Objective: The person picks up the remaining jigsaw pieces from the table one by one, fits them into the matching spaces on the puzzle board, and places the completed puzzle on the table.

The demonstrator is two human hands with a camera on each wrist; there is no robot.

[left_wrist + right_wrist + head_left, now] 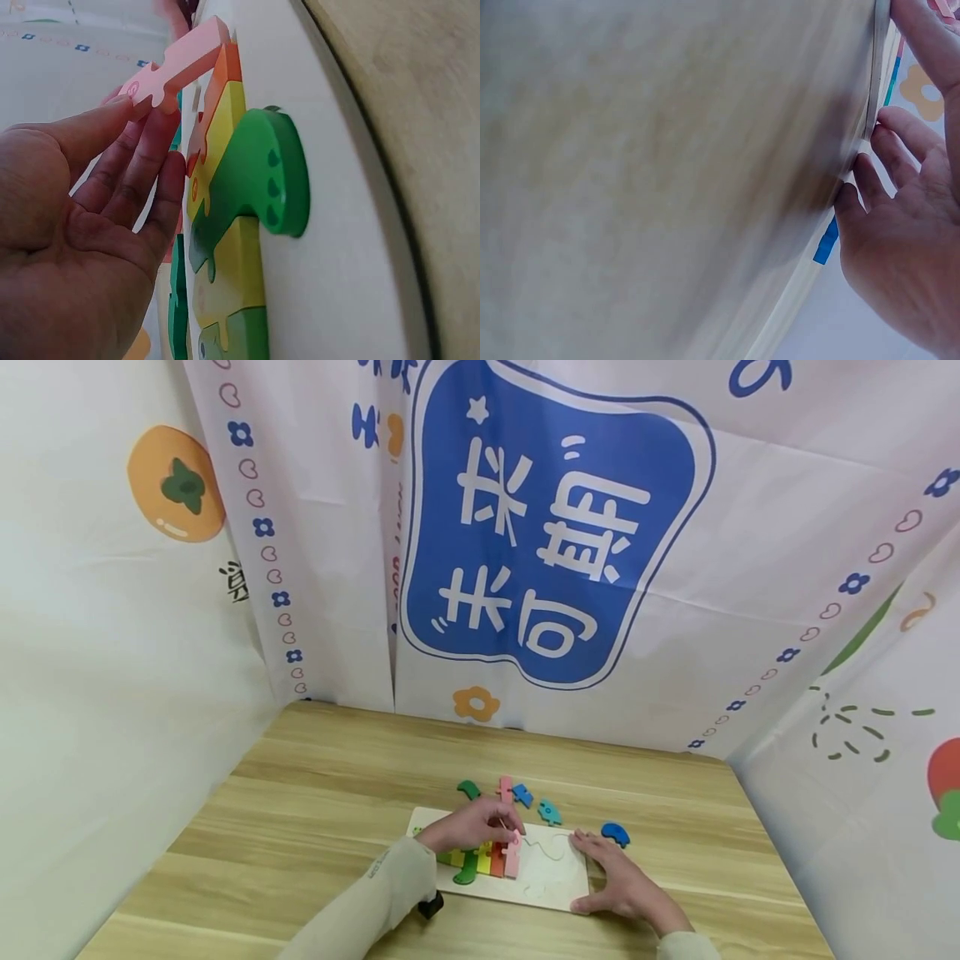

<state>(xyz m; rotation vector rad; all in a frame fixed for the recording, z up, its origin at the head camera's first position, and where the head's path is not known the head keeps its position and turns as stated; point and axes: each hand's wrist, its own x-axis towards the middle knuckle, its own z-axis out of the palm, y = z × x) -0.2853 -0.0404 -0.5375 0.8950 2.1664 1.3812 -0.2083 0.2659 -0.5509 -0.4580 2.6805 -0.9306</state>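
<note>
A white puzzle board [555, 885] lies on the wooden table [315, 793]. In it sit green, yellow and orange pieces [480, 860]. My left hand [504, 828] pinches a pink piece [513, 853] at the right end of that row. In the left wrist view the pink piece [180, 67] is tilted up off the board [337, 225], with my left hand's fingertips [150, 120] on its end and a green piece [262, 180] seated below. My right hand [600, 860] lies flat on the board's right edge, its fingers straight [885, 187].
Loose pieces lie behind the board: green [468, 789], pink [506, 789], blue [522, 795], teal [550, 812], and a blue one [615, 834] to the right. Printed cloth walls [555, 527] close in the table on three sides.
</note>
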